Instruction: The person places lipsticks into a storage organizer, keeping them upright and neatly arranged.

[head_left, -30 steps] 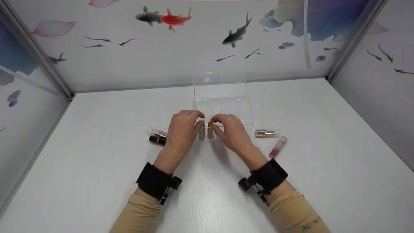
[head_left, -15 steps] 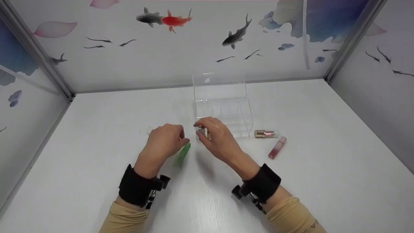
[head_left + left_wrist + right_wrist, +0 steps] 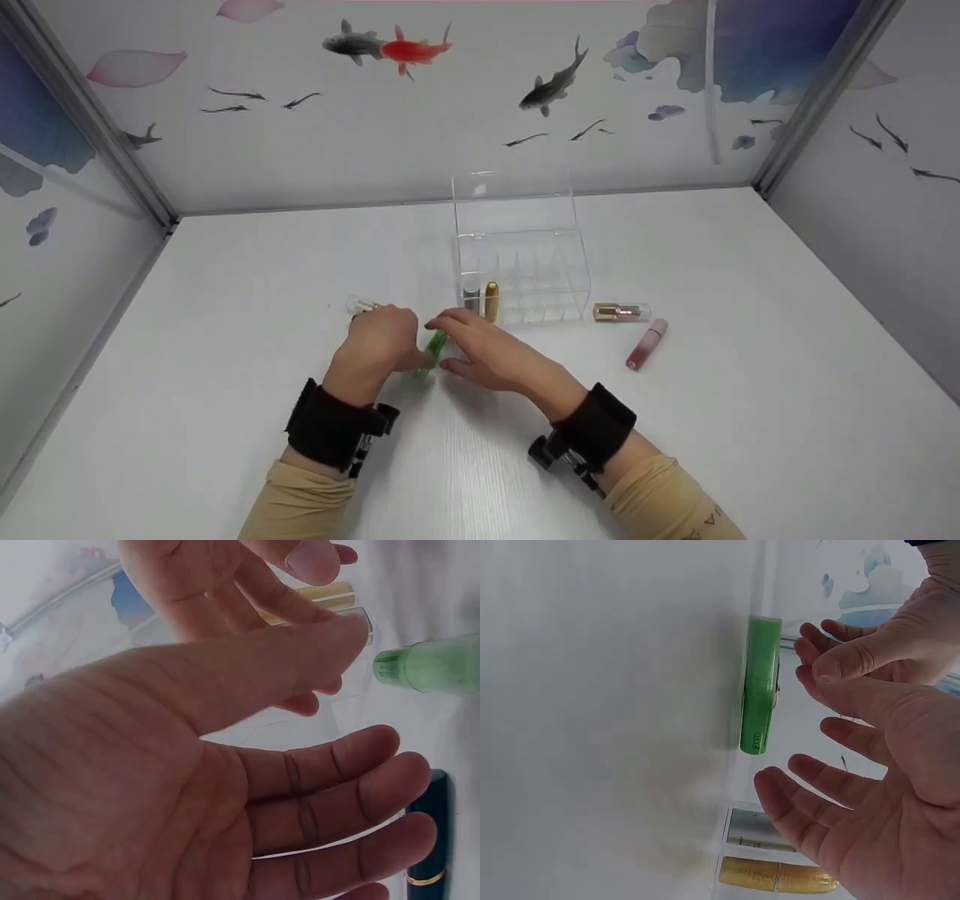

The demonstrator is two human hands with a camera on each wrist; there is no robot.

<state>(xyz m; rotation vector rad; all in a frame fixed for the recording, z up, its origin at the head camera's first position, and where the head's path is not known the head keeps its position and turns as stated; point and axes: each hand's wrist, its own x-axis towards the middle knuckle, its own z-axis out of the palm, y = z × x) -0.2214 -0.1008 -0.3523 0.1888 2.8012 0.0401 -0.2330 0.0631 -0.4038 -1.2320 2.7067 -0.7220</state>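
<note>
A translucent green tube (image 3: pixel 433 349), probably a lipstick, lies on the table between the two hands. My left hand (image 3: pixel 379 341) hovers at its left side, fingers extended and holding nothing in the left wrist view. Beyond those fingertips lies a black lipstick (image 3: pixel 430 821) with a gold band. From the right, my right hand (image 3: pixel 499 356) reaches over toward the green tube, its fingers spread and apart from it in the right wrist view. Behind, a silver tube (image 3: pixel 471 294) and a gold lipstick (image 3: pixel 491 301) stand in the front left slots of a clear box (image 3: pixel 544 281).
The box's transparent lid (image 3: pixel 514 199) stands raised at the back. Right of the box lie a gold lipstick with a clear cap (image 3: pixel 621 312) and a pink tube (image 3: pixel 646 345). A clear-capped tube (image 3: pixel 361 304) shows partly behind the left hand. Printed panels (image 3: pixel 450 135) wall the table.
Both hands have come away from the box, toward the front left. The right hand has let go of the gold lipstick, which stands in its slot. The green tube has come into view.
</note>
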